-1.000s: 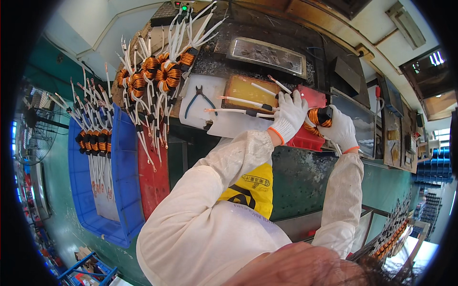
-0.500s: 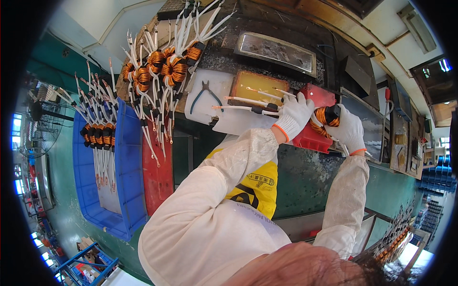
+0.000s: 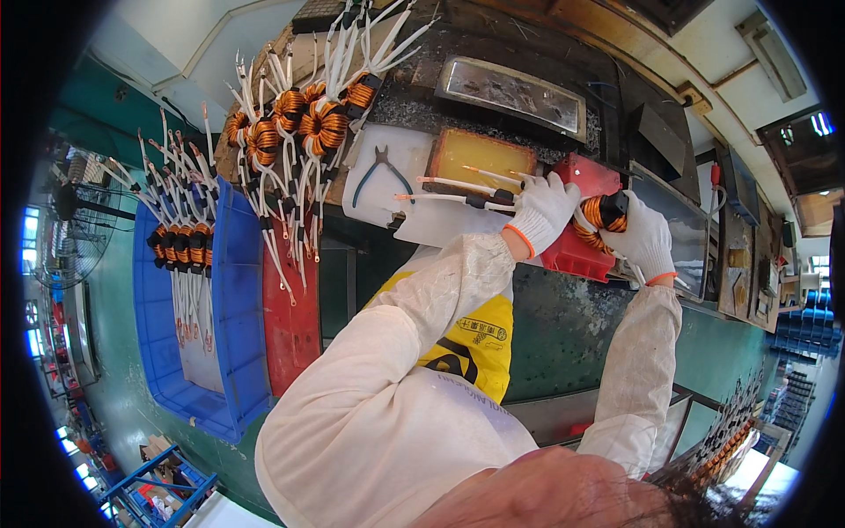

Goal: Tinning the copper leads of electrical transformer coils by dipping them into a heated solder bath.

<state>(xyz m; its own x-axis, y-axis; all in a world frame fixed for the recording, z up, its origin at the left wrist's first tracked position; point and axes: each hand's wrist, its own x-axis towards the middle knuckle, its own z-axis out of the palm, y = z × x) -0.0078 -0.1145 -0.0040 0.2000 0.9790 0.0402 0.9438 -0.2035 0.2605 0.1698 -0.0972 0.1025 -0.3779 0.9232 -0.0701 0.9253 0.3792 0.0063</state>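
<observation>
In white gloves with orange cuffs, both hands hold one copper-wound toroidal coil over a red plastic box [image 3: 576, 255]. My right hand [image 3: 645, 238] grips the copper coil [image 3: 602, 220] at its black end piece. My left hand [image 3: 543, 211] is closed round the coil's white leads [image 3: 444, 199], whose bare copper tips point left. Those leads pass above a shallow tray with a yellow block [image 3: 480, 154] and a white sheet. The fingertips of my left hand are partly hidden.
Left of the tray, pliers [image 3: 381, 176] lie on a white board [image 3: 361, 207]. More coils [image 3: 321, 128] are heaped at the back left. A blue crate [image 3: 242, 326] holds a row of coils. A metal-framed rectangular basin [image 3: 510, 97] sits behind the tray, with a dark panel [image 3: 678, 229] at right.
The leads have shifted slightly in my left hand. The farthest copper tip, seen above the yellow block earlier, is out of sight now. The coil and my right hand stay nearly still.
</observation>
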